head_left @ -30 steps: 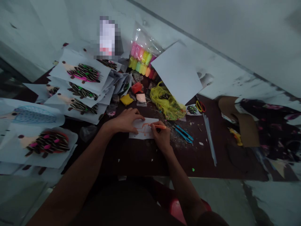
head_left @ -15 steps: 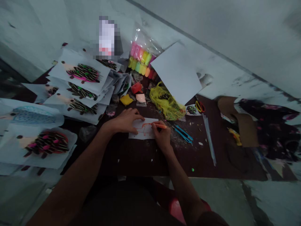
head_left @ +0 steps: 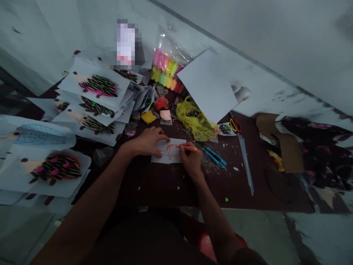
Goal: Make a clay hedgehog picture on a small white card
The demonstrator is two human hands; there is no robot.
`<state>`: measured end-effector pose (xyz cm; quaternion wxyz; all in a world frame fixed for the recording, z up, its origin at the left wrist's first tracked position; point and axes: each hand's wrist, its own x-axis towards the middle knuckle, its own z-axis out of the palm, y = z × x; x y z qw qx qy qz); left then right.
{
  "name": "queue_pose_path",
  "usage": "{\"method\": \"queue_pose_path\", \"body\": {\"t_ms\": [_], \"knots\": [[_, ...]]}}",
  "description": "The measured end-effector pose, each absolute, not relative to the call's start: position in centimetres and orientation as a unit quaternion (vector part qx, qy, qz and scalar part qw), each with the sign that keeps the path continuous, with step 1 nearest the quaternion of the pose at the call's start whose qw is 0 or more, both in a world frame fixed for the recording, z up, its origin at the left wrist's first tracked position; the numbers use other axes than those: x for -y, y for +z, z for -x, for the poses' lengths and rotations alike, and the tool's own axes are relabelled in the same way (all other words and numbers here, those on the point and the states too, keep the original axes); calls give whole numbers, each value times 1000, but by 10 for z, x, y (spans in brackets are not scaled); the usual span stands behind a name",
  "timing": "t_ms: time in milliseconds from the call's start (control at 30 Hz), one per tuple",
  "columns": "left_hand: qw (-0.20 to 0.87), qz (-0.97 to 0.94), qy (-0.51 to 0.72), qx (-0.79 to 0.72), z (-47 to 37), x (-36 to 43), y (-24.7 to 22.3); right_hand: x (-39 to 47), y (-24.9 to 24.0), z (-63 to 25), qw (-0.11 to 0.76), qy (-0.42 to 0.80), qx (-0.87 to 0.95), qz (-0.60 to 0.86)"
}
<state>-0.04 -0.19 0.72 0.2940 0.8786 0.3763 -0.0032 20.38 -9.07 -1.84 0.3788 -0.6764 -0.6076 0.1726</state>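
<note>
A small white paper (head_left: 165, 159) with an orange line drawing lies on the dark table (head_left: 165, 191) in front of me. My left hand (head_left: 150, 141) rests on its left side, thumb and fingers spread apart. My right hand (head_left: 191, 159) is closed around an orange pen (head_left: 190, 148), its tip end at the drawing near the paper's right edge. Just right of that hand lie blue-handled scissors (head_left: 215, 157). Beyond the paper sit a peach clay piece (head_left: 166, 115), a yellow one (head_left: 148, 117) and a red one (head_left: 160, 103).
Stacked hedgehog pictures (head_left: 95, 86) fill the left side. Behind are a yellow plastic bag (head_left: 193, 125), a bag of coloured clay (head_left: 167, 68) and a large white sheet (head_left: 208, 86). Clear sticks (head_left: 245, 163), red-yellow scissors (head_left: 235, 125) and a yellow glue gun (head_left: 276, 160) lie right.
My right hand and the orange pen have shifted very slightly to the right. My left hand stays in place on the paper.
</note>
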Motion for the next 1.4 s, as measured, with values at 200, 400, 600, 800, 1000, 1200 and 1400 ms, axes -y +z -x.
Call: {"method": "queue_pose_path", "body": {"t_ms": [200,400,600,800,1000,1200,1400], "knots": [[290,-880,0,-375,0,2,8,91,-20,-206,400,183,600,668],[290,-879,-9,-379,0,2,9,89,-23,-210,402,159,590,682],[286,-882,5,-375,0,2,5,89,-22,-209,390,168,605,673],[292,-879,13,-377,1,2,4,90,-21,-208,382,163,599,685],[290,-881,8,-375,1,2,6,91,-18,-206,379,164,599,686],[298,-878,1,-375,1,2,8,91,-20,-207,385,171,595,684],[294,-880,4,-373,1,2,6,89,-23,-215,395,137,587,694]]}}
